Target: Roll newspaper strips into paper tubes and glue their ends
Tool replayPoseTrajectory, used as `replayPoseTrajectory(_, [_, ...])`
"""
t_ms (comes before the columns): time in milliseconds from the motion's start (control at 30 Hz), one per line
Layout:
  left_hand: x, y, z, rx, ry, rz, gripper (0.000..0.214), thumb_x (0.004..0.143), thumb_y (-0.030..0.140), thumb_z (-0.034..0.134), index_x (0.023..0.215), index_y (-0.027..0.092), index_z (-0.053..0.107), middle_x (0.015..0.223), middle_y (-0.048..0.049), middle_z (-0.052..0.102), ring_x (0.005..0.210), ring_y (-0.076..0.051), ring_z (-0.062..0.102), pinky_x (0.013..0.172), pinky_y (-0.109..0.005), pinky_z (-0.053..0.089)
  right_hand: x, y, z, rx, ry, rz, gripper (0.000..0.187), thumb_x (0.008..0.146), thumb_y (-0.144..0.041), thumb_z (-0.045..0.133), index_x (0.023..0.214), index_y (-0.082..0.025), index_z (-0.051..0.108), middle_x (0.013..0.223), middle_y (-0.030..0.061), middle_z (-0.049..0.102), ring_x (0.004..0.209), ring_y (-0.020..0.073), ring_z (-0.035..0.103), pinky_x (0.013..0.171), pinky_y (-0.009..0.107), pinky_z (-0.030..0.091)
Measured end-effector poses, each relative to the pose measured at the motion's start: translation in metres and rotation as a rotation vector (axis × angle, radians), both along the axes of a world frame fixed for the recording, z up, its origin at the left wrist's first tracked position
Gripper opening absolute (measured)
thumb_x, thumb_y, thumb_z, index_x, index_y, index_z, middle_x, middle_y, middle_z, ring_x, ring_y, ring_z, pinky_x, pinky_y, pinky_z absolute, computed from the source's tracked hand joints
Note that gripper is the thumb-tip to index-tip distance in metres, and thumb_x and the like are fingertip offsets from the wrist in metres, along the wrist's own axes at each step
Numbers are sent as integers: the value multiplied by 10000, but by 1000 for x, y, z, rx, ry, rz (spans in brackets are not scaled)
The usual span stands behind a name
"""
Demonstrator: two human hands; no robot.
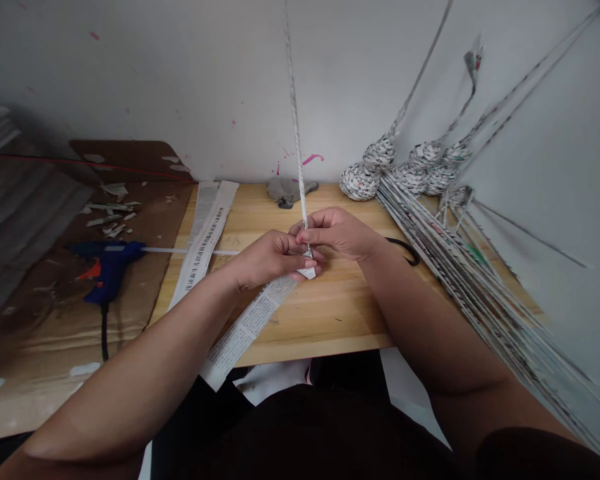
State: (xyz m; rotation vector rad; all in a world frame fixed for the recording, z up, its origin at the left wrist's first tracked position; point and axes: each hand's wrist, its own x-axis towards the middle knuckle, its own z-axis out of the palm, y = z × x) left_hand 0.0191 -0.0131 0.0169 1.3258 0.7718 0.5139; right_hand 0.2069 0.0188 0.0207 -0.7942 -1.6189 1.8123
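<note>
Over the middle of a wooden table (330,313), both my hands meet on a strip of newspaper (250,327). My left hand (265,259) pinches the strip where its upper end rolls up. My right hand (337,233) is closed on the thin rolled paper stick (295,120), which rises from my fingers straight up past the top of the view. The flat, unrolled part of the strip runs down and left over the table's front edge.
A blue glue gun (107,263) with its cord lies on brown cardboard (40,333) at left. Further newspaper strips (205,233) lie beside it. Several rolled paper sticks (480,280) and woven paper balls (363,180) fill the right side. A grey cloth (285,191) lies by the wall.
</note>
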Motion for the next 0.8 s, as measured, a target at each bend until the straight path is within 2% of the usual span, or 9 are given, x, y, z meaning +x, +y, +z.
replayPoseTrajectory(167, [0, 0, 0, 4, 7, -8, 217, 765, 287, 762, 948, 170, 768, 913, -74, 759, 835, -184, 700, 777, -340, 563, -1, -1, 1, 42, -10, -39, 275, 758, -390, 793, 749, -143, 673, 659, 2, 652, 531, 88, 545, 473, 197, 462])
replayPoseTrajectory(300, [-1, 0, 2, -13, -16, -25, 224, 771, 287, 760, 958, 162, 760, 953, -93, 760, 867, -195, 704, 780, -335, 565, 4, 1, 2, 53, -20, 40, 296, 800, -433, 753, 865, -147, 710, 635, 1, 641, 559, 110, 578, 534, 229, 511])
replayPoseTrajectory(367, [-1, -1, 3, -21, -25, -29, 249, 770, 300, 765, 975, 159, 757, 962, -100, 760, 891, -208, 707, 784, -338, 567, 5, 2, 1, 54, -19, 54, 288, 778, -422, 778, 833, -151, 700, 635, 4, 640, 604, 124, 599, 565, 237, 524])
replayPoseTrajectory(500, [-1, -1, 3, -35, -21, -7, 288, 742, 314, 791, 973, 145, 760, 965, -114, 761, 915, -227, 712, 787, -350, 569, 3, 2, 1, 50, 2, -34, 312, 724, -395, 824, 683, -156, 627, 662, 6, 640, 650, 121, 596, 572, 222, 509])
replayPoseTrajectory(700, [0, 0, 5, 3, -6, 27, 275, 723, 315, 805, 943, 155, 765, 895, -83, 764, 845, -199, 710, 768, -337, 573, -3, 1, 1, 44, 62, -144, 253, 690, -314, 837, 694, -163, 633, 825, 7, 684, 710, 100, 603, 654, 220, 513])
replayPoseTrajectory(800, [0, 0, 6, 27, 5, 21, 258, 740, 311, 788, 942, 151, 765, 880, -79, 763, 810, -183, 704, 754, -323, 570, -4, 1, 1, 54, 74, -177, 246, 674, -300, 843, 695, -165, 638, 826, 1, 686, 727, 101, 606, 663, 216, 512])
